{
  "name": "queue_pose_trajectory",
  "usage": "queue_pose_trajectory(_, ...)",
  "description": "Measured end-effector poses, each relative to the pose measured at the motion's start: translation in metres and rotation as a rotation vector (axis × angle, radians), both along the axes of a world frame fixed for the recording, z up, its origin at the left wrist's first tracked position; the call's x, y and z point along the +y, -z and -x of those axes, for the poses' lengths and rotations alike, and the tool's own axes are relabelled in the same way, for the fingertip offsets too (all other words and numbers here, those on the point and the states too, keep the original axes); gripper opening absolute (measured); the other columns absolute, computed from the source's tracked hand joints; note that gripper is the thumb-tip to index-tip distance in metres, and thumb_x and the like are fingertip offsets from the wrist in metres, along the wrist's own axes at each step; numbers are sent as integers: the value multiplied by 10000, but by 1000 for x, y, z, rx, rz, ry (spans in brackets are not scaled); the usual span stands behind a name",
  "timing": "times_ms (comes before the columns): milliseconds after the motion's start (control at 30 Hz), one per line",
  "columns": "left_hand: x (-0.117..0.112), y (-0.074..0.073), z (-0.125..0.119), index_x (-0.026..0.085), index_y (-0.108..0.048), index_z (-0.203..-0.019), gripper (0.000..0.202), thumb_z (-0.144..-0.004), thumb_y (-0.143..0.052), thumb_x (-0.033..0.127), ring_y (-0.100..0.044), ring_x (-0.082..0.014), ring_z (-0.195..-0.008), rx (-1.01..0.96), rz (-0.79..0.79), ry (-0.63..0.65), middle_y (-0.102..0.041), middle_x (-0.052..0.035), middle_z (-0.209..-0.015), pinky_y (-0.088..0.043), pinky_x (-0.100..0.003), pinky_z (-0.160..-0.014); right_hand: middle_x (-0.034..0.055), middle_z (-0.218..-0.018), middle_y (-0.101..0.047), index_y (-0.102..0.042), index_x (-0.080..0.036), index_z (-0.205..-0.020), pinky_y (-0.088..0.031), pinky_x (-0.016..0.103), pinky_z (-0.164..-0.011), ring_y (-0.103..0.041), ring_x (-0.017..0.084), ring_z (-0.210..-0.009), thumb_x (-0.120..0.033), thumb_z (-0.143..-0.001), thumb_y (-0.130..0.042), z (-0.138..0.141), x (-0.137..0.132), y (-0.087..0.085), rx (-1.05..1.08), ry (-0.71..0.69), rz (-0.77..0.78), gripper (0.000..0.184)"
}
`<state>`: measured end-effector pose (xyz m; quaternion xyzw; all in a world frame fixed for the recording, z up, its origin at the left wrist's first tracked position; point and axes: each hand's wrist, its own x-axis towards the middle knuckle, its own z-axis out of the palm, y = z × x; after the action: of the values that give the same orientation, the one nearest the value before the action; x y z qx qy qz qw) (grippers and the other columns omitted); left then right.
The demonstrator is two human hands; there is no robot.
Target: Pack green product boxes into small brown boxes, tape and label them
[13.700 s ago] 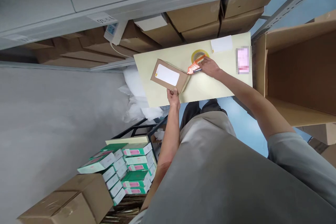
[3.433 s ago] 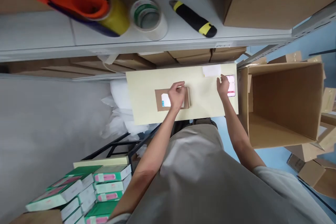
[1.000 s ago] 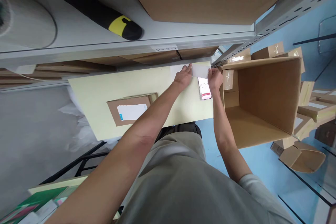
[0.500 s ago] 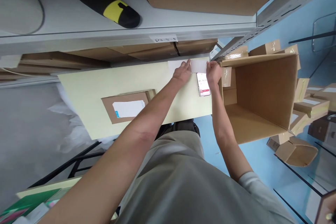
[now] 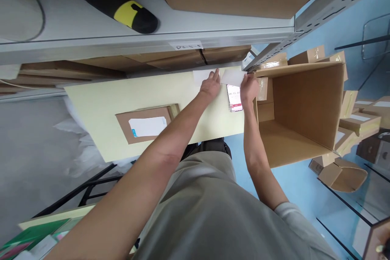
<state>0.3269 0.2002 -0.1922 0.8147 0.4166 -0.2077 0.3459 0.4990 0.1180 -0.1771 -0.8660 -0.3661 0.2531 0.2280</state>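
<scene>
Right hand (image 5: 249, 88) pinches the label (image 5: 233, 77), whose long axis runs leftward to the left hand (image 5: 210, 86), flat on the desk (image 5: 122, 93).

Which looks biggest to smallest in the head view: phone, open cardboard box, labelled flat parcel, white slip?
1. open cardboard box
2. labelled flat parcel
3. phone and white slip held by the right hand: about alike, so not ranked.

White label (image 5: 233, 77), perhaps half-peeled, beside white sheet (image 5: 201, 76)
</scene>
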Motion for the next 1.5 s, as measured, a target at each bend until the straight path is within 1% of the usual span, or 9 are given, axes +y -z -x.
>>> queue_pose_trajectory(167,9,1,1,83,-391,-1815,952,-960,-737,318,-250,-428,-1778,-90,63,-90,-204,-198,-1950,-460,-578,-1362,186,-1279,-751,-703,-203,-1308,-611,596,-1112,-726,391,-1331,-585,-1240,-263,26,-20,-42,30,196,-24,586)
queue_pose_trajectory(267,5,-17,12,87,-597,-1671,693,-1054,-685,392,-369,-370,-1748,-277,115,-354,-451,-210,-1847,-319,-515,-1447,167,-1331,-750,-712,-225,-1341,-611,526,-1120,-736,339,-1301,-554,-1244,-267,55,-31,-72,-4,141,-66,561)
queue_pose_trajectory(467,-76,-88,92,176,-796,-1304,672,-1056,-636,780,-788,-333,-1337,-868,676,-1068,-852,-173,-1293,-653,-461,-1125,168,-1355,-790,-821,-266,-1211,-554,508,-1221,-722,335,-1354,-464,-1204,-495,139,-72,-93,86,-433,-222,382)
queue_pose_trajectory(633,-139,-125,189,146,-800,-1006,456,-838,-969,535,-858,-253,-986,-998,656,-1474,-866,-124,-995,-700,-324,-895,156,-1551,-736,-857,-295,-1235,-485,605,-1324,-620,357,-1550,-461,-1156,-633,211,-109,-98,302,-704,-297,289)
queue_pose_trajectory(733,-154,-135,243,149,-825,-1005,515,-768,-1021,563,-862,-256,-928,-961,616,-1442,-878,-107,-989,-725,-384,-918,136,-1754,-587,-821,-302,-1412,-428,626,-1382,-462,348,-1706,-600,-1139,-641,233,-119,-109,475,-601,-309,442)
queue_pose_trajectory(933,-164,-158,325,172,-877,-926,647,-629,-1072,714,-869,-298,-844,-814,697,-1059,-863,-104,-863,-747,-413,-827,56,-1599,-754,-785,-310,-1536,-536,516,-1332,-681,324,-1534,-816,-1050,-662,267,-117,-146,906,-727,-140,712)
queue_pose_trajectory(1067,-168,-180,362,167,-875,-943,693,-714,-990,810,-871,-293,-854,-904,617,-1061,-861,-133,-858,-732,-384,-821,39,-1680,-690,-721,-315,-1621,-514,522,-1359,-643,324,-1573,-801,-1051,-678,305,-114,-167,848,-707,-195,750)
queue_pose_trajectory(1267,-181,-218,413,191,-860,-996,625,-739,-1005,742,-876,-308,-941,-1033,609,-998,-888,-138,-1037,-729,-408,-822,-24,-1797,-558,-537,-415,-1760,-678,511,-1178,-706,312,-1439,-793,-1089,-615,369,-120,-201,738,-626,-198,773)
queue_pose_trajectory(1500,-193,-237,461,213,-849,-941,542,-756,-1002,698,-878,-330,-946,-1072,535,-993,-891,-133,-1002,-723,-416,-762,-21,-1803,-550,-430,-445,-1813,-682,492,-1176,-690,332,-1482,-772,-1115,-582,431,-133,-238,729,-596,-252,785)
